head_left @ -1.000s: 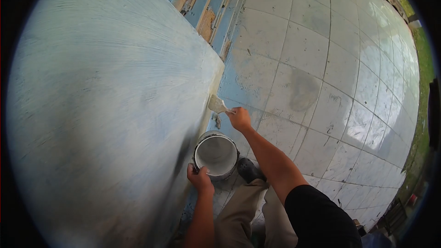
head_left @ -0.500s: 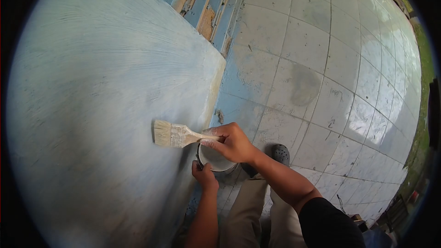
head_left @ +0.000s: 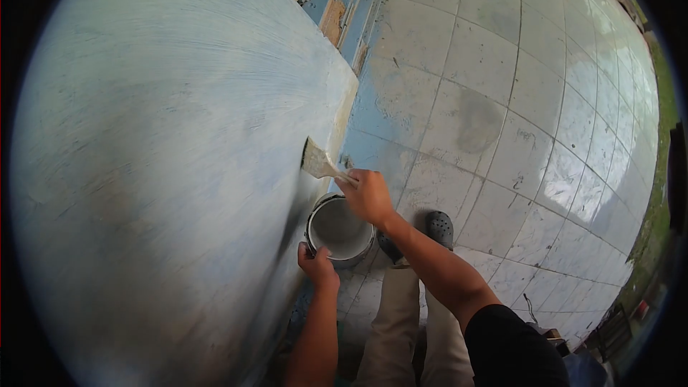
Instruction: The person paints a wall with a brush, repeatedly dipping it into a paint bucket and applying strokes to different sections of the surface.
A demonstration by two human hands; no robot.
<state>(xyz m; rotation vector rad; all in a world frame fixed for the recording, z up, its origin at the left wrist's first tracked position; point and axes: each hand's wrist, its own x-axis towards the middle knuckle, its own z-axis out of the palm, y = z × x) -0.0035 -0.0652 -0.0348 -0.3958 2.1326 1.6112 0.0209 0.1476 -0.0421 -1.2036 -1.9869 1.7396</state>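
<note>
My right hand is closed round the handle of a flat paintbrush. Its bristles meet the pale blue wall close to the wall's right-hand edge. Below the brush, my left hand grips the rim of a round paint bucket, thumb over the edge and fingers around the outside. Pale greyish-white paint shows inside the bucket. Brush strokes streak the upper part of the wall.
Pale square floor tiles, smeared with blue near the wall, stretch off to the right. Wooden strips lie beyond the wall's far corner. My legs and a grey clog are just right of the bucket. Grass borders the tiles.
The brush has moved right and away from me along the wall, turning so its bristles point up and left. More of the bucket's opening now shows; my left hand still holds its rim.
</note>
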